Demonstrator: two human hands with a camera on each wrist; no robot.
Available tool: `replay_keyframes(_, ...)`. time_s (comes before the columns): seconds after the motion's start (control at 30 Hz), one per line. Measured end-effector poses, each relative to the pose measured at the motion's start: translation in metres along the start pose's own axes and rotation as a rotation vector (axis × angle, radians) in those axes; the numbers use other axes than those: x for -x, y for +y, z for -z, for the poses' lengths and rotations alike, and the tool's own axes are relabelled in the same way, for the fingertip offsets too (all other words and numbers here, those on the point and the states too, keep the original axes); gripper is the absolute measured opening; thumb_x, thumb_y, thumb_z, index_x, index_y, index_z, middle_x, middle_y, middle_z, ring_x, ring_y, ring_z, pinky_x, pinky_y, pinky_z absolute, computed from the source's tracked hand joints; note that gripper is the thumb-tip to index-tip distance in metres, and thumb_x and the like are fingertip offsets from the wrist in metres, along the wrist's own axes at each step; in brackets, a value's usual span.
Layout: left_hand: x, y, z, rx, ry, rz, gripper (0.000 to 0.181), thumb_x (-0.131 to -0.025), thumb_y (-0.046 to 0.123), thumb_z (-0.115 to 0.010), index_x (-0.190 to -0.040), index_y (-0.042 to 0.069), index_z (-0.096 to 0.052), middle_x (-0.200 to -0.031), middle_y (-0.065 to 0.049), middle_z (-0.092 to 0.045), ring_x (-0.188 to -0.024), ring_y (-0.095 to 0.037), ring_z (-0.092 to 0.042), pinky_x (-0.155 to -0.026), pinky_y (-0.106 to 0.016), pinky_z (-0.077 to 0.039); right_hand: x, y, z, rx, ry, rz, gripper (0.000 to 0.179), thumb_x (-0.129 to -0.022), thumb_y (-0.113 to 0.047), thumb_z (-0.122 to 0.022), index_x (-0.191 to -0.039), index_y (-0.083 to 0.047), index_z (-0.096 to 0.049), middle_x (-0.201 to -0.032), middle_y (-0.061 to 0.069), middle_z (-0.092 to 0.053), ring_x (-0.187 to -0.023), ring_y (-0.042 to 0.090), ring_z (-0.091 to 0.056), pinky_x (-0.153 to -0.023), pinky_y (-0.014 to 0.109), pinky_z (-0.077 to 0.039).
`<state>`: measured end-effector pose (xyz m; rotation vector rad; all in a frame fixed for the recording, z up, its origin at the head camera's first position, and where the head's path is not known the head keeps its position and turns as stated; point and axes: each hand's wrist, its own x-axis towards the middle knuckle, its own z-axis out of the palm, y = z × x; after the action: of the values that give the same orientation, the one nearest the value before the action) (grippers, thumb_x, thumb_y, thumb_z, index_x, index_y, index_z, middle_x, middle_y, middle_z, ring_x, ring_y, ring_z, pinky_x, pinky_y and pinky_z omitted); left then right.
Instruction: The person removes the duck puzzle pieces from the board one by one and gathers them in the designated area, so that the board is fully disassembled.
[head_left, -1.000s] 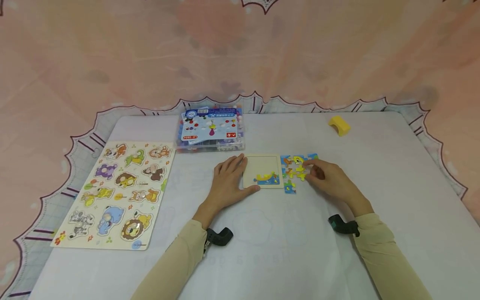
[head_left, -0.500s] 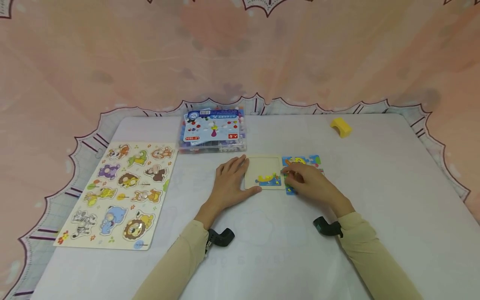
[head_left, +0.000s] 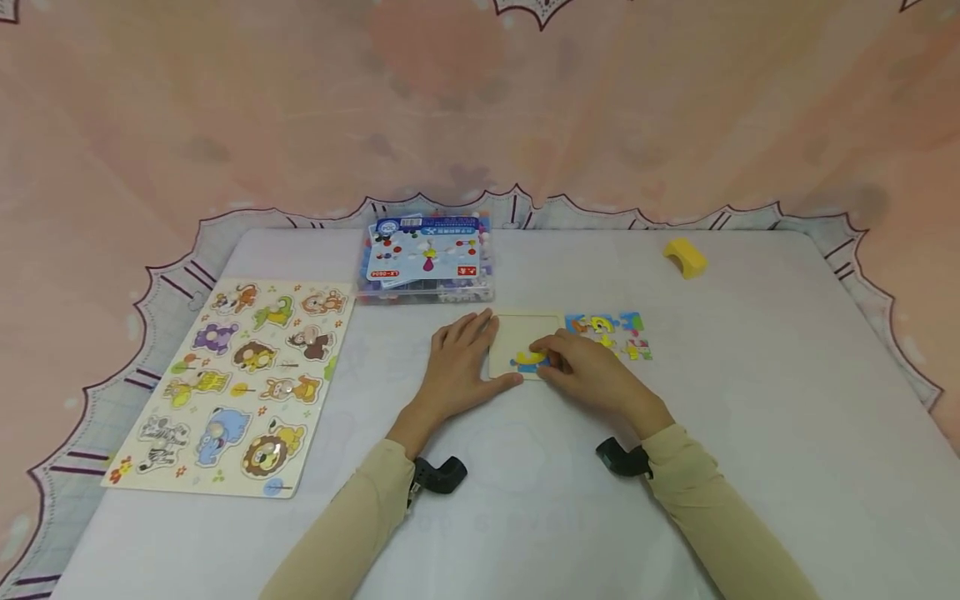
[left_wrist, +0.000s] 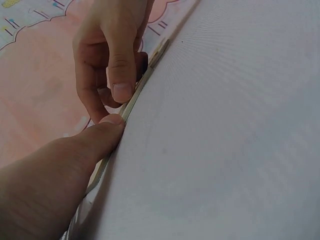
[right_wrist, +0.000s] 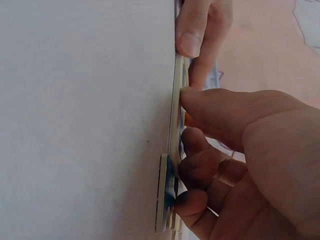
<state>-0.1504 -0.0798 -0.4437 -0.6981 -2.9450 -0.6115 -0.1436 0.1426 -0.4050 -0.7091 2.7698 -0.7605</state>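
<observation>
A small wooden puzzle tray (head_left: 517, 327) lies flat on the table, with joined blue and yellow puzzle pieces (head_left: 527, 361) along its lower part. My left hand (head_left: 455, 364) rests at the tray's left side, fingers spread and thumb at the near edge. Over the tray's lower right, my right hand (head_left: 592, 367) has bent fingers and appears to pinch a puzzle piece, mostly hidden by the fingers. Its thumb (right_wrist: 215, 107) touches the tray in the right wrist view. Loose puzzle pieces (head_left: 630, 323) lie just right of the tray, partly behind the right hand.
An animal puzzle board (head_left: 232, 383) lies at the left. Behind the tray stands a clear plastic box (head_left: 423, 258) with a printed card on top. A yellow arched block (head_left: 685, 257) sits at the back right. The white table (head_left: 787, 375) ends at a scalloped cloth border.
My right hand has moved left from the loose puzzle pieces to the lower right of the tray. The left hand stays at the tray's left side.
</observation>
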Motion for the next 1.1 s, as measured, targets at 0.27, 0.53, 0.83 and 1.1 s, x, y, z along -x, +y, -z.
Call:
replay_keyframes(0.27, 0.0005, 0.0002, 0.0024, -0.002, 0.004, 0.004, 0.09, -0.079, 0.066, -0.059, -0.147, 0.011, -0.034, -0.155, -0.004, -0.03, -0.143, -0.025, -0.024, -0.109, -0.051, -0.021, 0.002, -0.0006, -0.0044, -0.029, 0.036, -0.018, 0.028, -0.09, -0.02, -0.064, -0.118, -0.013, -0.062, -0.083, -0.003, -0.052, -0.07, 0.011, -0.046, -0.062, 0.024, -0.038)
replay_keyframes(0.53, 0.0011, 0.0009, 0.0033, 0.001, -0.001, 0.005, 0.09, -0.079, 0.065, -0.059, -0.147, 0.011, -0.035, -0.155, -0.005, -0.03, -0.143, -0.025, -0.024, -0.109, -0.051, -0.022, 0.0055, -0.0013, -0.0085, -0.012, 0.085, 0.001, 0.028, -0.09, -0.018, -0.064, -0.117, -0.013, -0.061, -0.084, -0.003, -0.053, -0.071, 0.01, -0.046, -0.062, 0.023, -0.038)
replay_keyframes(0.83, 0.0006, 0.001, 0.0037, 0.007, -0.005, 0.004, 0.09, -0.079, 0.066, -0.058, -0.147, 0.011, -0.034, -0.155, -0.005, -0.029, -0.143, -0.025, -0.024, -0.109, -0.051, -0.021, 0.007, -0.0003, -0.0087, -0.016, 0.107, 0.028, 0.028, -0.09, -0.018, -0.064, -0.117, -0.014, -0.059, -0.093, 0.0, -0.056, -0.078, 0.012, -0.051, -0.067, 0.026, -0.042)
replay_keyframes(1.1, -0.0002, -0.0006, 0.0015, -0.001, -0.007, 0.005, 0.09, -0.08, 0.066, -0.058, -0.147, 0.011, -0.034, -0.156, -0.003, -0.029, -0.143, -0.024, -0.024, -0.11, -0.051, -0.02, 0.0094, -0.001, -0.0077, -0.055, 0.108, 0.006, 0.03, -0.09, -0.02, -0.064, -0.119, -0.017, -0.057, -0.098, -0.001, -0.057, -0.075, 0.011, -0.051, -0.065, 0.026, -0.043)
